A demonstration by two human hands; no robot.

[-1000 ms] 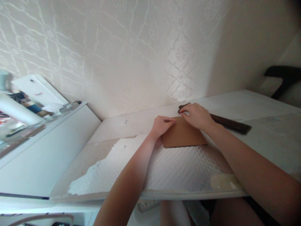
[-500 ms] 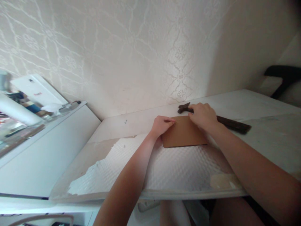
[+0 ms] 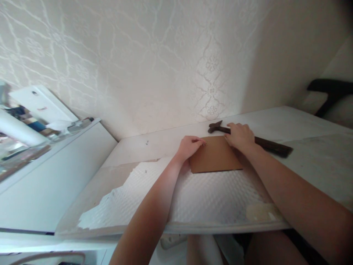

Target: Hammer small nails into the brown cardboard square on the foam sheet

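A flat brown board (image 3: 216,156) lies on the white table, and my left hand (image 3: 190,148) rests on its left edge. Thumb and forefinger of that hand are pinched together over the board's upper left part, where a tiny thing at the fingertips is too small to make out. My right hand (image 3: 240,137) is closed over the handle of a dark hammer (image 3: 216,127), close to its head, by the board's upper right corner. The hammer's head points left behind the board. Its handle (image 3: 274,146) runs out to the right beyond my hand, and the middle is covered by my fingers.
Small dark bits (image 3: 147,142) lie on the table (image 3: 162,141) to the left. White quilted, torn-edged covering (image 3: 215,198) spreads under the board. A white cabinet (image 3: 55,180) with assorted items stands left, patterned wall (image 3: 154,73) behind, and a black chair part (image 3: 329,88) far right.
My right hand has shifted slightly to the right along the hammer's handle, showing a little more of it near the head. My left hand and the board stay almost the same.
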